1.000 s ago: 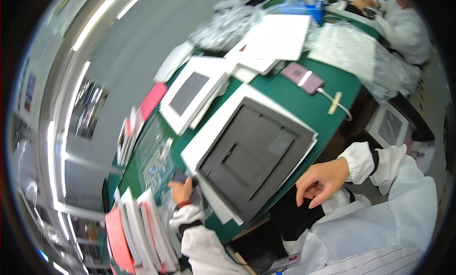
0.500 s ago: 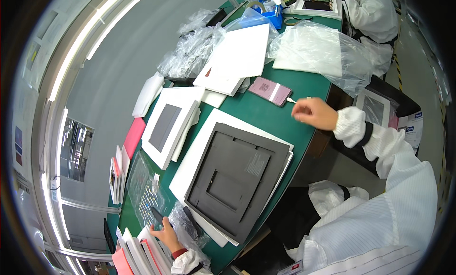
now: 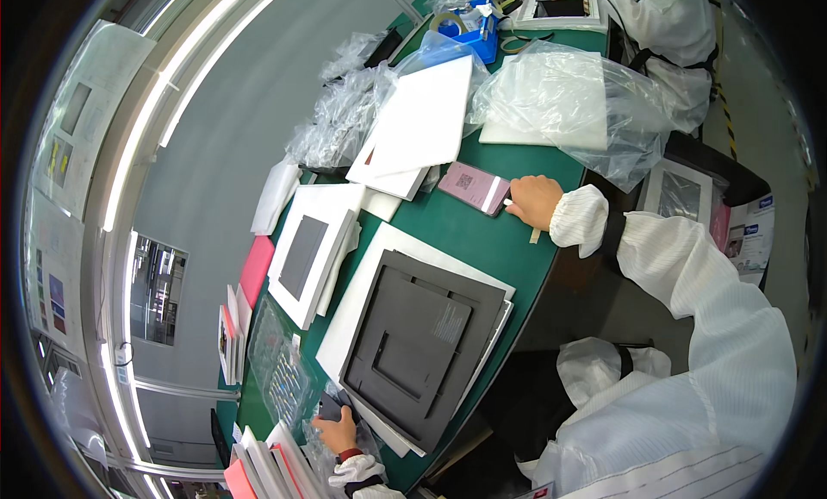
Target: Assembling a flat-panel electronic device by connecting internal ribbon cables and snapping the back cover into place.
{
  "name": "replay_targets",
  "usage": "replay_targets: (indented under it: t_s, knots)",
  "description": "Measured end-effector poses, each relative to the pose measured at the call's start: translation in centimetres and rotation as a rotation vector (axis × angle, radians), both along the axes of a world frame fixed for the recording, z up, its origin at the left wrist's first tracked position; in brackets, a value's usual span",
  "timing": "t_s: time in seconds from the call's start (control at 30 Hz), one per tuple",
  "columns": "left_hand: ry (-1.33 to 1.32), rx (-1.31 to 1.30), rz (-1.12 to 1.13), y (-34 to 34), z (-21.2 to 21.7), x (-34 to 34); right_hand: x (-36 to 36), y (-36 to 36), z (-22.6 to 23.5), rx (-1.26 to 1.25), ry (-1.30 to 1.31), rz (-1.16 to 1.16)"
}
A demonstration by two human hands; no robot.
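My right hand [image 3: 534, 202] is closed, its fingertips pinching the small white cable plug [image 3: 508, 202] at the near end of a pink phone [image 3: 472, 185]. The phone lies flat on the green table and has a white band across it. Down at the lower left, my left hand [image 3: 338, 432] is closed round a dark flat object [image 3: 330, 406] whose kind I cannot make out, beside crumpled clear plastic. Between the hands lies a large black frame back [image 3: 422, 344] with a rectangular cut-out, resting on white sheets [image 3: 351, 327].
White frames [image 3: 310, 262] and white boards [image 3: 431, 111] lie along the far side. Clear plastic film [image 3: 637, 111] spreads over the upper right. Near my left hand are a blister tray [image 3: 280, 361] of small parts and upright white boards [image 3: 271, 464]. Another person [image 3: 663, 42] sits beyond.
My right hand has moved left to the phone's cable plug and closed on it. My left hand has drawn the dark object back toward the crumpled plastic. The view has shifted slightly.
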State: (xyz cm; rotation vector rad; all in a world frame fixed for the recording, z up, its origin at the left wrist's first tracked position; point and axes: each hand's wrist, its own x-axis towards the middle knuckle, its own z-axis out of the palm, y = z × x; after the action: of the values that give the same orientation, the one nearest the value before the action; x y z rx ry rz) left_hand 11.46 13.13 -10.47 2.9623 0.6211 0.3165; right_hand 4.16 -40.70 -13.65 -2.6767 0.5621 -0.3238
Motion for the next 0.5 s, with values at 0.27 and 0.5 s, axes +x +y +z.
replay_targets:
  t_s: [0.27,0.5]
  knots:
    - [-0.079,-0.989,-0.715,-21.3,8.9,-4.8,0.6,-0.4,-0.3,-0.015,-0.027,-0.061]
    - [0.398,-1.416,-0.562,-38.9,1.3,0.4,1.6,1.8,0.9,0.142,-0.102,-0.103]
